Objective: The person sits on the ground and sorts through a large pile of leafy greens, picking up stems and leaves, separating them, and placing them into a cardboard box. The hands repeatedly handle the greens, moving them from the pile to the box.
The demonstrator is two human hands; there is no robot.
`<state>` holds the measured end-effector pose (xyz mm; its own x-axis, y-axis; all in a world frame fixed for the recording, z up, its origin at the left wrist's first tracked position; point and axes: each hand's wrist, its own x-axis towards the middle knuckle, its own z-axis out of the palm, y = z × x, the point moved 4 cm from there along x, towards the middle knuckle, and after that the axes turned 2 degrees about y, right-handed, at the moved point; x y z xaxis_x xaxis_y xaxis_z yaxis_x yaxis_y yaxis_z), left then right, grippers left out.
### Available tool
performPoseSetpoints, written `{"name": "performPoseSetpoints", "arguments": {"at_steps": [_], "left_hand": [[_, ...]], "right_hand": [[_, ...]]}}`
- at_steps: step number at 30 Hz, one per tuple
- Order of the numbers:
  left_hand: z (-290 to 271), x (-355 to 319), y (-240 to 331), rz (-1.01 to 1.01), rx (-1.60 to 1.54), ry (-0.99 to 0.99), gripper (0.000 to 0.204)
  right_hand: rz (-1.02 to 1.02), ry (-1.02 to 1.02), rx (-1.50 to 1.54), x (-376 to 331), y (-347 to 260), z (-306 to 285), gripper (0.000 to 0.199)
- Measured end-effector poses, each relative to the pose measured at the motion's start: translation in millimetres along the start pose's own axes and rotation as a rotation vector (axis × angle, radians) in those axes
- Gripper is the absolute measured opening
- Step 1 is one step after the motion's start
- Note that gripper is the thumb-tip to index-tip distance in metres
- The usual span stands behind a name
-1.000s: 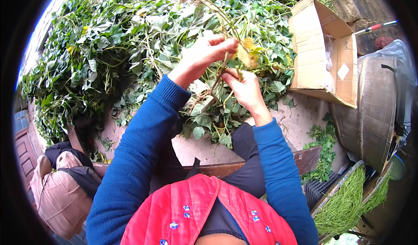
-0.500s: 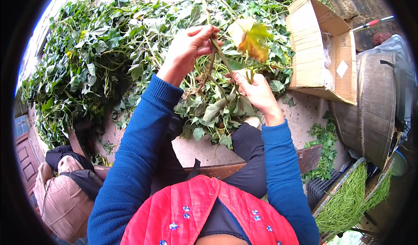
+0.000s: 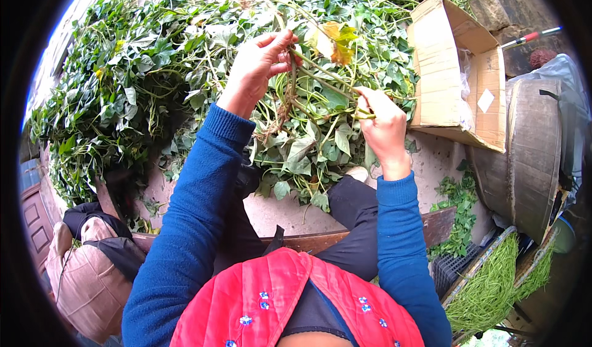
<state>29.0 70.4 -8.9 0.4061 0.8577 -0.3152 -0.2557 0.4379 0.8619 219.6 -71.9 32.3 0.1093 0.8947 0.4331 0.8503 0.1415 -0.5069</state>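
Observation:
My left hand is closed around the upper part of a leafy vine, with thumb and fingers pinched on its stem. Brownish, thin roots dangle from the vine below that hand. A yellow and brown leaf stands out just right of my left fingers. My right hand pinches a green side stem that runs slantwise between both hands; its fingertips partly hide the stem's end. Beneath and between my hands hang more green leaves, near my knees.
A large heap of leafy vines spreads across the far side and left. At right are an open cardboard box, a wooden tub and a basket of thin green stems. A beige cloth bundle sits lower left.
My right hand has moved right and slightly down, farther from the left, with a stem between its fingers. My left hand and the yellow leaf have shifted slightly left and up.

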Motion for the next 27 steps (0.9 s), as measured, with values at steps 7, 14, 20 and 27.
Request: {"name": "performPoseSetpoints", "arguments": {"at_steps": [7,14,20,27], "left_hand": [[15.5,-12.0,8.4,0.074,0.167,-0.380,0.031],[9.8,-8.4,9.2,0.069,0.128,-0.167,0.026],[4.9,-4.5,8.9,0.086,0.182,-0.081,0.026],[20.3,-15.5,8.6,0.028,0.190,-0.353,0.026]], "right_hand": [[0.178,0.009,0.167,-0.2,32.7,-13.4,0.012],[0.198,-0.115,0.236,-2.2,28.3,-19.2,0.011],[0.448,-0.408,0.401,-11.8,35.4,-16.6,0.015],[0.829,0.060,0.265,-16.1,85.2,-29.5,0.021]]}}
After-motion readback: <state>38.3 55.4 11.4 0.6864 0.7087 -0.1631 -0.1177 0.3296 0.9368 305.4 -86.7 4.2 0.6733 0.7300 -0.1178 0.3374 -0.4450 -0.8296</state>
